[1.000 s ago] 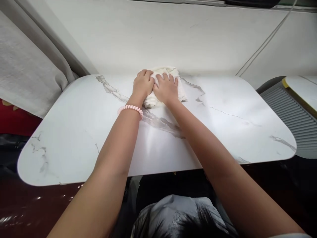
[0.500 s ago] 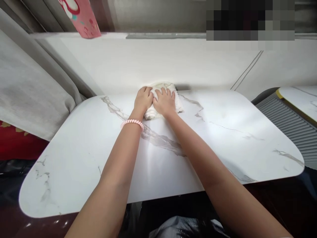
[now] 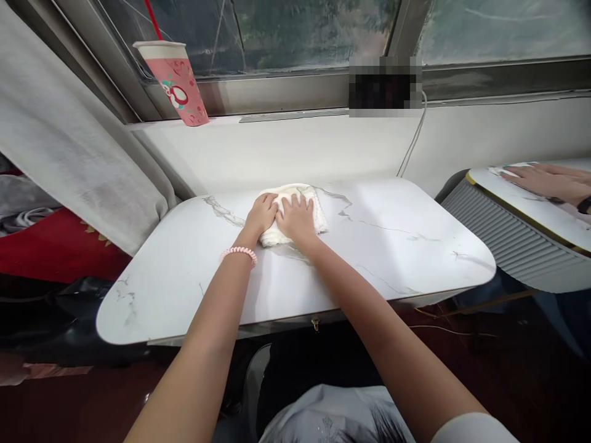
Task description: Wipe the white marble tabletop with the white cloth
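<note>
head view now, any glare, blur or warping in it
Head view: soft sheen on the white tabletop, floor too dark for detail, cup leaning, perhaps from lens stretch, pixelated patch hiding what's behind, cloth fairly clear.

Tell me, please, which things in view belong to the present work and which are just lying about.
In use: white cloth, left hand and right hand resting on it, marbled table beneath.
Lying about: pink cup by the window, red fabric.

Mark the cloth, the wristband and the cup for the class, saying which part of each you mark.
Cloth (image 3: 320,215): head view, uncovered part near its right edge in the picture.
Wristband (image 3: 239,250): head view, upper stretch of its pink coil.
Cup (image 3: 177,85): head view, middle of its pink side.
</note>
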`<action>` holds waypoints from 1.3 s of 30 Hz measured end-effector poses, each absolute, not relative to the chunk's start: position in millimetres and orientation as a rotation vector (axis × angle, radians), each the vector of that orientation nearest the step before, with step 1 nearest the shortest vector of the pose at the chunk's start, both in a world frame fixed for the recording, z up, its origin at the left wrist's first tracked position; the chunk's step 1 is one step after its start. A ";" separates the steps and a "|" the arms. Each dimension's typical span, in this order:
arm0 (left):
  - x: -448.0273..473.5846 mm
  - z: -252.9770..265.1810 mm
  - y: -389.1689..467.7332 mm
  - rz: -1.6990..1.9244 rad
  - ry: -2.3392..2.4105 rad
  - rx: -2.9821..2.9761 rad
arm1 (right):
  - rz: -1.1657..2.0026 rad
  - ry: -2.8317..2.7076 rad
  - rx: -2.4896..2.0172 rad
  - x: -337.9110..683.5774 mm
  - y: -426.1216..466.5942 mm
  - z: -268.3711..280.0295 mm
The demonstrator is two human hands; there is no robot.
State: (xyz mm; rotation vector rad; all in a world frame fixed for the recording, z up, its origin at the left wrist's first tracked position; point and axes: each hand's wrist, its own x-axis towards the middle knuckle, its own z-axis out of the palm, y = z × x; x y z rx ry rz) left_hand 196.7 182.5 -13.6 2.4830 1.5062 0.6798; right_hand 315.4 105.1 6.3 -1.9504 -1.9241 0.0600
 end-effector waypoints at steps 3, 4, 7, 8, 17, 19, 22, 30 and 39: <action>195.6 -9.6 157.7 0.731 1.484 2.399 | 0.082 -1.931 -1.983 312.0 83.4 10.1; 195.2 -8.0 149.3 0.739 1.480 2.385 | 0.087 -1.937 -1.993 310.8 76.1 11.3; 192.1 -3.9 125.0 0.739 1.481 2.365 | 0.100 -1.969 -2.015 306.4 53.8 13.3; 189.8 -2.8 117.3 0.721 1.474 2.366 | 0.105 -1.981 -2.025 304.3 46.0 13.3; 148.8 10.1 24.4 0.641 1.568 2.617 | 0.116 -2.316 -2.067 272.4 -12.9 35.3; 145.2 13.3 4.0 0.719 1.734 2.697 | 0.150 -2.428 -2.035 274.9 -15.3 46.7; 148.0 13.9 -12.8 0.612 1.849 2.655 | 0.148 -2.484 -1.910 289.9 -13.9 53.5; 169.8 1.3 18.8 0.463 1.970 2.336 | 0.195 -2.338 -1.781 301.6 1.1 18.3; 140.6 -1.6 116.9 0.297 1.693 2.516 | 0.135 -2.123 -1.856 265.9 77.2 7.9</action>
